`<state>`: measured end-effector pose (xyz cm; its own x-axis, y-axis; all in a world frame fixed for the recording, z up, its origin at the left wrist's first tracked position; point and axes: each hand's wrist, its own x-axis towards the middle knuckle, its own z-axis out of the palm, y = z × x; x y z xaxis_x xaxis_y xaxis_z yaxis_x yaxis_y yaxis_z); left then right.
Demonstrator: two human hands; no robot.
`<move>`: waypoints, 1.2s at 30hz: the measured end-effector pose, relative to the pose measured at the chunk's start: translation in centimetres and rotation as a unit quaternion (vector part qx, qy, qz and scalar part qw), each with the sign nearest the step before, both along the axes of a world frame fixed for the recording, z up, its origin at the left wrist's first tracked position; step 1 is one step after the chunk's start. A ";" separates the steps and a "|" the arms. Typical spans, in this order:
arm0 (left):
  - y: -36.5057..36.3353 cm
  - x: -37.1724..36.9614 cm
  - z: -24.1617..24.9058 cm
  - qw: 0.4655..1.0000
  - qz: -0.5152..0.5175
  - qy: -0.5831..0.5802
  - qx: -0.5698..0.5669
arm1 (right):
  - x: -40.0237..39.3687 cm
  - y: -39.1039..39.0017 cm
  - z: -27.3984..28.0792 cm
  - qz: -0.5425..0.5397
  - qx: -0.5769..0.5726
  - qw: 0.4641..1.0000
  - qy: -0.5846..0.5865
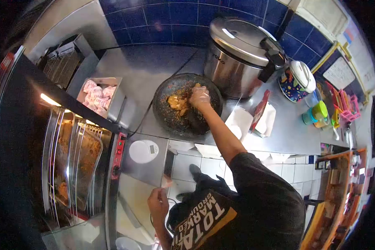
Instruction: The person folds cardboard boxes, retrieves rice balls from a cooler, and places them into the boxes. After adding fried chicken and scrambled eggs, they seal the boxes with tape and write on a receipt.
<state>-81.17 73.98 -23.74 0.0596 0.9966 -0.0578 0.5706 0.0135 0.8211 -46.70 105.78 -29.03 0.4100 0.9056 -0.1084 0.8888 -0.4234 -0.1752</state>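
Note:
My right hand, in a clear plastic glove, reaches into a wide, shallow, dark stone-like bowl. Its fingers are curled at the right side of the bowl, and what they hold is hidden. Beside them lies orange-brown, seasoned food in chunks, with crumbly bits of seasoning spread around it. Low in the view, my left hand is closed near my body. A small pinkish, partly see-through thing shows at its fingertips, too blurred to name.
A steel tray of raw meat pieces stands left of the bowl. A large steel cooker is behind it, white containers to the right. Nearer me are a white scale, a knife on a board and a lit glass cabinet.

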 end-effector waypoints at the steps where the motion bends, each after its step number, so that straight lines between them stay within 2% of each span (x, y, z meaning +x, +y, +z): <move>1: 0.1 0.3 0.1 1.000 -0.004 -0.007 -0.001 | -0.1 0.5 -0.4 -0.006 0.003 1.000 0.002; 3: 0.1 0.5 0.0 1.000 -0.015 -0.012 -0.001 | 0.1 1.5 -2.1 -0.032 0.027 0.999 -0.007; 4: 0.1 0.5 -0.1 1.000 -0.025 -0.009 0.007 | 0.1 1.0 -1.9 0.016 0.039 0.998 -0.050; 9: 0.2 0.8 0.2 0.999 -0.047 0.010 0.027 | 0.4 2.0 -4.1 -0.038 0.082 0.995 -0.049; 14: 0.0 1.0 0.8 0.999 -0.030 0.013 -0.037 | 0.3 -0.8 2.0 -0.143 0.251 0.953 0.087; 15: 0.0 1.0 0.7 0.999 -0.034 0.013 -0.040 | 0.8 -1.6 3.2 -0.147 0.249 0.953 0.085; 17: 0.1 1.1 0.2 0.999 -0.052 0.011 -0.001 | 2.1 -3.5 5.8 -0.126 0.310 0.926 0.176; 18: 0.2 1.2 -0.2 0.998 -0.055 0.009 -0.003 | 2.9 -3.3 4.3 -0.138 0.383 0.900 0.156; 19: 0.4 1.2 -0.7 0.997 -0.075 0.013 0.013 | 3.9 -3.0 2.9 -0.140 0.382 0.900 0.155; 21: 1.0 1.4 -0.8 0.995 -0.096 0.017 0.035 | 6.3 -2.2 1.0 -0.103 0.432 0.867 0.227; 22: 1.3 1.7 -0.7 0.993 -0.106 0.019 0.040 | 6.0 -3.7 3.4 -0.115 0.370 0.875 0.292; 23: 1.4 1.9 -0.6 0.992 -0.116 0.020 0.044 | 6.1 -4.1 3.7 -0.114 0.372 0.874 0.291; 26: 1.8 2.4 -0.1 0.992 -0.122 0.032 0.013 | 6.2 -4.7 3.7 -0.121 0.344 0.897 0.251; 28: 1.7 2.1 -1.3 0.992 -0.121 0.031 0.029 | 6.1 -4.0 3.5 -0.169 0.288 0.921 0.200; 29: 1.7 2.0 -1.5 0.991 -0.121 0.031 0.045 | 6.3 -2.9 2.1 -0.167 0.289 0.921 0.202; 30: 1.6 1.8 -1.4 0.991 -0.119 0.033 0.046 | 6.3 -1.8 0.8 -0.143 0.227 0.947 0.174; 31: 1.6 1.9 -1.0 0.991 -0.121 0.039 0.037 | 5.9 -1.5 1.0 -0.117 0.165 0.969 0.144; 32: 1.5 1.9 -0.7 0.991 -0.122 0.046 0.027 | 5.8 -1.4 1.2 -0.115 0.166 0.969 0.146; 33: 1.4 1.9 -0.8 0.991 -0.119 0.047 0.028 | 5.7 -1.4 1.4 -0.001 0.066 0.994 0.083; 34: 1.3 1.8 -0.9 0.992 -0.113 0.029 0.038 | 5.5 -1.2 1.6 0.113 -0.033 0.993 0.018; 35: 1.3 1.8 -0.9 0.993 -0.106 0.010 0.049 | 5.4 -0.3 1.4 0.119 -0.031 0.992 0.018; 36: 1.2 1.7 -0.8 0.994 -0.100 0.011 0.050 | 5.1 0.5 1.5 0.224 -0.115 0.967 -0.049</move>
<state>-79.51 75.19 -24.49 0.2567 0.9658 0.0379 0.5714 -0.1832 0.8000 -41.58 106.30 -27.58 0.0017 0.9513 -0.3081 0.9996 -0.0107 -0.0275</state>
